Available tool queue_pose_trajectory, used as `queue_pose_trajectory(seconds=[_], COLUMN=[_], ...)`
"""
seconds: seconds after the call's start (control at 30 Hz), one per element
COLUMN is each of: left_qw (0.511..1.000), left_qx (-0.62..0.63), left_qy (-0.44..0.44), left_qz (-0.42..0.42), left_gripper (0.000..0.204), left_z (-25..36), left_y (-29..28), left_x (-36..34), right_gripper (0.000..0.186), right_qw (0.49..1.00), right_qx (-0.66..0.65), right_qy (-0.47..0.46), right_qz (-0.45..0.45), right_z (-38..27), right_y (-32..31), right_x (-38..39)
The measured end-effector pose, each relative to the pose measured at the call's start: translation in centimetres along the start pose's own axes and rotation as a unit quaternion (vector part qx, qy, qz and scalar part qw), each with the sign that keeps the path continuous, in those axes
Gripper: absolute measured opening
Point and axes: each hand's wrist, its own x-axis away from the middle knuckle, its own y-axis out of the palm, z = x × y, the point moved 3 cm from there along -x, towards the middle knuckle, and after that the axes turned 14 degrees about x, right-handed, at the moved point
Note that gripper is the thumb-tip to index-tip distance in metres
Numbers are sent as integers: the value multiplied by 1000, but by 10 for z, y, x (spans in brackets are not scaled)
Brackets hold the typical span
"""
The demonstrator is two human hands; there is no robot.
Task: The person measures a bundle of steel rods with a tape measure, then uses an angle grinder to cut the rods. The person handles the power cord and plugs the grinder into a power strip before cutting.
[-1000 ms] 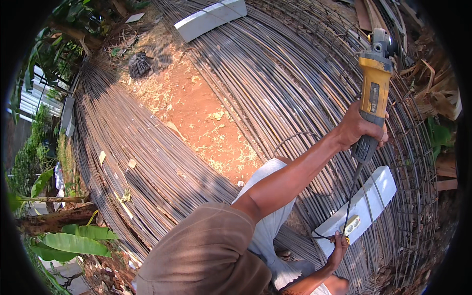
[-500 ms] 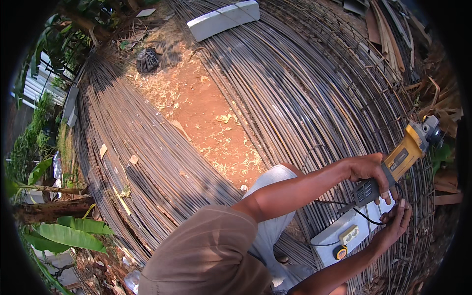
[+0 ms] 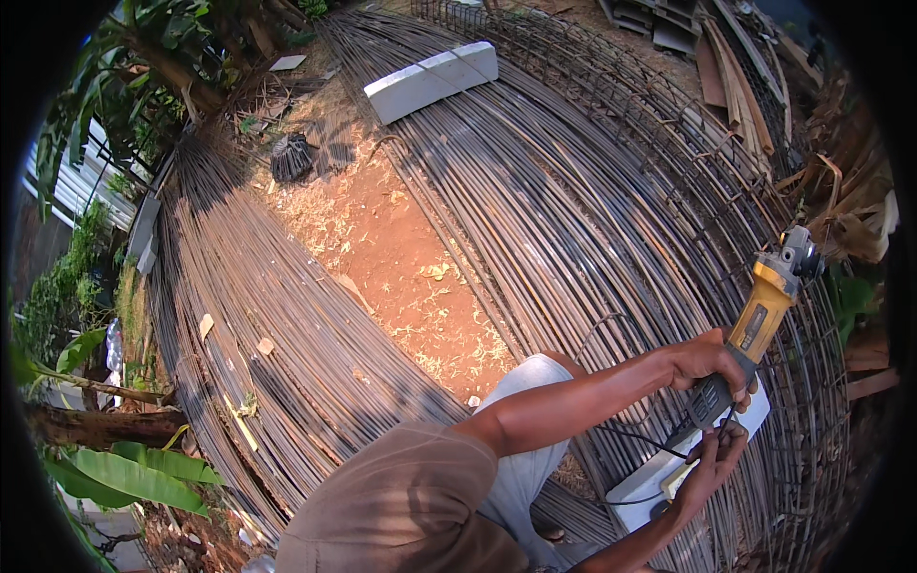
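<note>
My left hand (image 3: pixel 709 365) is wrapped around the dark rear handle of a yellow angle grinder (image 3: pixel 761 320), which tilts with its metal head up and to the right. Just below the handle's end, my right hand (image 3: pixel 718 453) has its fingers closed on the black power cord (image 3: pixel 638 437). Under the grinder a long white block (image 3: pixel 646 483) lies across steel rebar (image 3: pixel 535 201). A pale socket strip (image 3: pixel 675 480) rests on that block, partly covered by my right wrist.
Another rebar bundle (image 3: pixel 258 296) spreads out to the left, with reddish soil (image 3: pixel 406 286) between the two. A second white block (image 3: pixel 432 82) lies at the far end. Tied rebar cages (image 3: pixel 688 134) run along the right. Banana leaves (image 3: pixel 143 473) hang at the lower left.
The grinder has moved left and stands steeper. My right hand has come up and left to the handle's tail, and my right arm now covers more of the socket strip.
</note>
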Motion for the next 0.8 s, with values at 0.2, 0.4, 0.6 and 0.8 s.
queue_pose_trajectory(seconds=[0.2, 0.4, 0.6, 0.8], left_qw=[997, 968, 957, 959], left_qx=[6, -176, -216, -246], left_qy=[75, 173, 195, 71], left_qz=[5, 49, -14, -125], left_gripper=[50, 53, 56, 66], left_z=[35, 81, 69, 31], left_y=[9, -9, -15, 14], left_x=[10, 16, 11, 8], right_gripper=[17, 20, 18, 36], right_qw=[983, 961, 934, 978], right_qx=[-119, -206, -237, 40], right_qy=[87, 185, 42, -157], right_qz=[-105, 19, 264, 131], right_z=[162, 205, 70, -71], right_y=[-17, -60, -119, -77], right_x=[46, 52, -15, -49])
